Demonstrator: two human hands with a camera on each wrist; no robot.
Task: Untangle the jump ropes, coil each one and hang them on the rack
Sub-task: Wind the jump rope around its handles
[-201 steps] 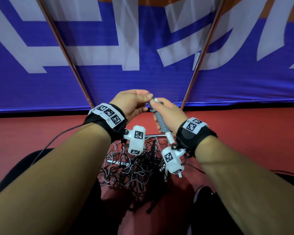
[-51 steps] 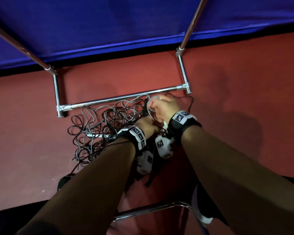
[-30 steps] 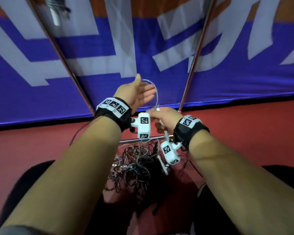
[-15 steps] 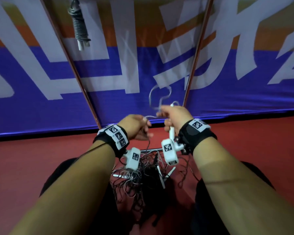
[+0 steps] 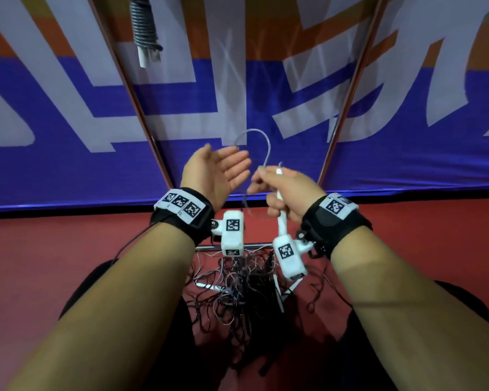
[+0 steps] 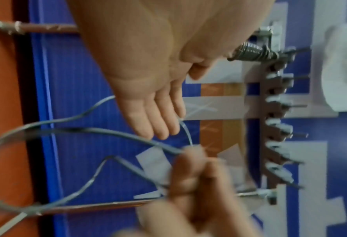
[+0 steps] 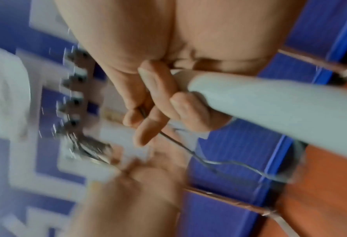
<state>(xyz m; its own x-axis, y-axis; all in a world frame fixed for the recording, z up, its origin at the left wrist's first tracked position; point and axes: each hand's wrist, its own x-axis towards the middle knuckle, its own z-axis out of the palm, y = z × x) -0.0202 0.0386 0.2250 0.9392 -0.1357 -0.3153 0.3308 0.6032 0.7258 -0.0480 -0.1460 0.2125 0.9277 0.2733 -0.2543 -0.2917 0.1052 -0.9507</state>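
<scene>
My right hand (image 5: 283,190) grips a white jump rope handle (image 5: 281,218) and pinches its thin grey cord (image 5: 261,142), which arcs up in a loop. In the right wrist view the handle (image 7: 269,105) runs through curled fingers (image 7: 154,89). My left hand (image 5: 223,170) is spread flat, palm up, just left of the loop; its fingertips (image 6: 158,128) are near the cord (image 6: 107,129). A tangled pile of ropes (image 5: 246,289) lies on the red floor below. One coiled rope (image 5: 144,26) hangs on the rack at upper left.
Two slanted copper-coloured rack poles (image 5: 141,117) (image 5: 347,94) stand before a blue, white and orange banner (image 5: 68,108). The rack's bottom bar (image 5: 257,245) crosses behind the pile. A row of hooks (image 6: 275,128) shows in the left wrist view. My knees flank the pile.
My left hand has let go of the cord, risen and spread flat. The right hand stays on the handle and cord; the loop now arcs above both hands.
</scene>
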